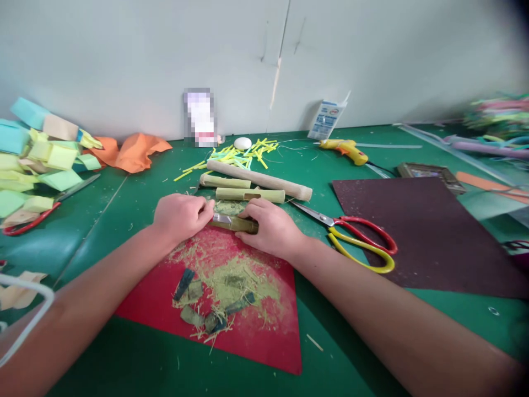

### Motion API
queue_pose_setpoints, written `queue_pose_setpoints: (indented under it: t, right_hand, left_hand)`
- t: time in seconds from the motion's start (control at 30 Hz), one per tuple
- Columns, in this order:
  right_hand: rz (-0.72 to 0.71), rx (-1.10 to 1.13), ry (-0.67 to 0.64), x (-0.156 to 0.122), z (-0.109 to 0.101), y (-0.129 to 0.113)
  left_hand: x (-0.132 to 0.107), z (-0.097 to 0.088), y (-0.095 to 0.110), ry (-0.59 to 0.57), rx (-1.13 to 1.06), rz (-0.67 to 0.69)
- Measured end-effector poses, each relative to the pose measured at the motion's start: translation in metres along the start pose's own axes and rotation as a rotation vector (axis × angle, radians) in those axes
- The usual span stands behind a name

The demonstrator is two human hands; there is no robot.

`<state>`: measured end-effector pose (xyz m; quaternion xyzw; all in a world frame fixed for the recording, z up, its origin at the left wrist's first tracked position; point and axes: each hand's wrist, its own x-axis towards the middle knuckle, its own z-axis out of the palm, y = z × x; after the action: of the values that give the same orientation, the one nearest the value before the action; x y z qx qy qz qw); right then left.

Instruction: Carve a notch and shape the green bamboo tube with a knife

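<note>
My right hand (pixel 270 229) is closed around a short olive-green bamboo tube (pixel 237 223), its thumb and fingers on the tube's right end. At the tube's left end my left hand (pixel 179 218) forms a fist. A shiny, blade-like strip (pixel 222 218) shows beside this fist, lying along the tube; most of what the fist grips is hidden. Below both hands lies a red sheet (pixel 285 331), strewn with pale shavings (pixel 231 292) and dark green bamboo chips (pixel 192 315). Just beyond are a notched bamboo tube (pixel 264 195), another tube (pixel 225 182) and a longer pale stick (pixel 264 179).
Red-and-yellow-handled scissors (pixel 359 237) lie right, partly on a dark brown sheet (pixel 413 237). Behind are cut yellow straws (pixel 235 157), a white egg-shaped object (pixel 242 144), a yellow glue gun (pixel 345 150) and a phone (pixel 200 118). Folded paper pieces (pixel 49 160) and red-handled scissors (pixel 45 215) sit left.
</note>
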<state>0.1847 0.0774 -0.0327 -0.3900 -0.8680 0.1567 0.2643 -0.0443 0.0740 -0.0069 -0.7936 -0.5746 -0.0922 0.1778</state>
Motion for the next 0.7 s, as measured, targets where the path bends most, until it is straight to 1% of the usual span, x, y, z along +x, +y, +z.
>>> queue_pose_setpoints:
  t: [0.13, 0.2, 0.27, 0.37, 0.53, 0.7]
  right_hand:
    - [-0.012, -0.012, -0.012, -0.002, -0.001, -0.003]
    - [-0.029, 0.001, -0.019, -0.003, -0.001, -0.003]
    - [-0.049, 0.02, -0.011, -0.003, -0.001, -0.002]
    - [-0.062, 0.037, -0.007, -0.003, -0.001, -0.001]
    - [-0.053, 0.045, -0.007, -0.003, -0.001, -0.002]
    - [-0.058, 0.036, -0.015, -0.002, 0.0, -0.002]
  left_hand:
    - [-0.019, -0.001, -0.003, 0.094, 0.048, 0.113]
    - [-0.024, -0.001, -0.005, 0.114, 0.067, 0.154]
    - [-0.025, -0.001, -0.007, 0.12, 0.081, 0.163]
    - [-0.024, -0.005, -0.007, 0.094, 0.066, 0.184]
    - [-0.023, -0.022, -0.003, 0.033, 0.077, 0.217]
    - [-0.025, -0.04, 0.012, -0.024, 0.11, 0.192]
